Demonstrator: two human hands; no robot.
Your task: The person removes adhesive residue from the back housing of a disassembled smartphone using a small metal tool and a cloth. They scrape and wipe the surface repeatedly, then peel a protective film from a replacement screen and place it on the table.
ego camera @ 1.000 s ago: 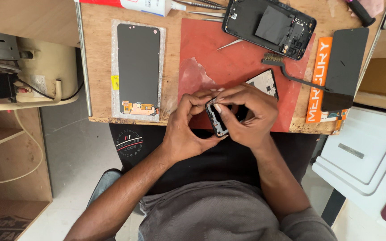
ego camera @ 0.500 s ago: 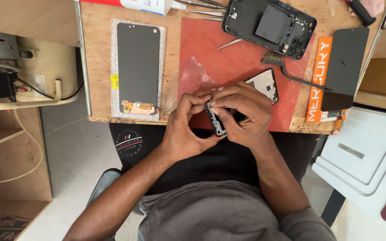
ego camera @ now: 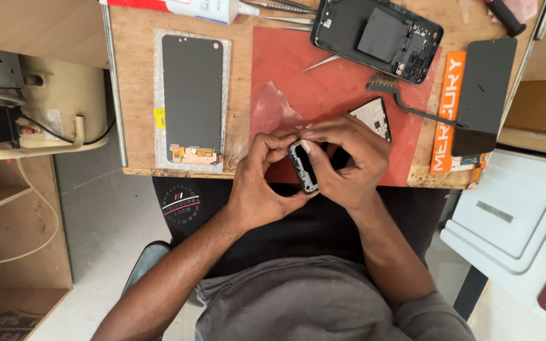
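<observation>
Small dark phone part [ego camera: 303,165] pinched between left hand [ego camera: 261,180] and right hand [ego camera: 349,161], both grips pressed onto it, at near edge of bench [ego camera: 135,95] over red mat [ego camera: 323,88]. Opened phone [ego camera: 377,35] beyond; loose screen panel [ego camera: 192,98] at left.

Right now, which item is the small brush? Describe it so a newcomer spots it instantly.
Start at the red mat on the wooden workbench. Along the mat's right side, below the opened phone body, lies the small brush. Its thin dark handle runs toward the orange strip, and its tan bristle head sets it apart from the flat dark screens around it.
</observation>
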